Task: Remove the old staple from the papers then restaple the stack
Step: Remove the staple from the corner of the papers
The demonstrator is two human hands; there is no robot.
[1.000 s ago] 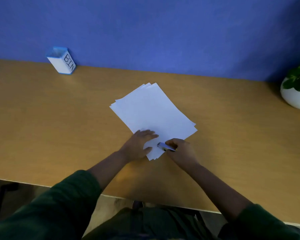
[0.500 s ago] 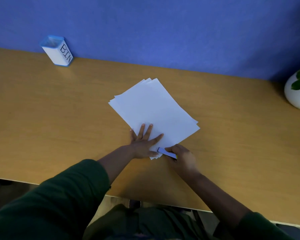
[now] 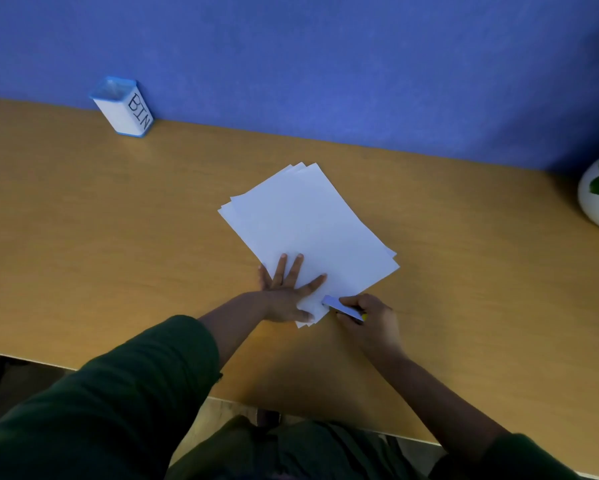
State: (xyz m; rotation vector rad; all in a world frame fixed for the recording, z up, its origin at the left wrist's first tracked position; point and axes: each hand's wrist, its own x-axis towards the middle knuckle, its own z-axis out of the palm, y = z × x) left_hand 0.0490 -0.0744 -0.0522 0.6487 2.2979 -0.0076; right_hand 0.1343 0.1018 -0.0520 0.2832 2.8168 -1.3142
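Paper stack (image 3: 308, 230) lying mid-frame on the desk (image 3: 100, 237), long axis running from upper left to lower right, sheets slightly fanned. Left hand (image 3: 287, 296) flat on the near corner, fingers spread, pinning it down. Right hand (image 3: 370, 320) just right of that corner, fingers pinched around a small blue tool (image 3: 341, 306), tip touching the paper edge. Staple itself too small to spot. Right hand nearer, probably about to work that corner. Bin (image 3: 125, 107) sitting upper left, well apart.
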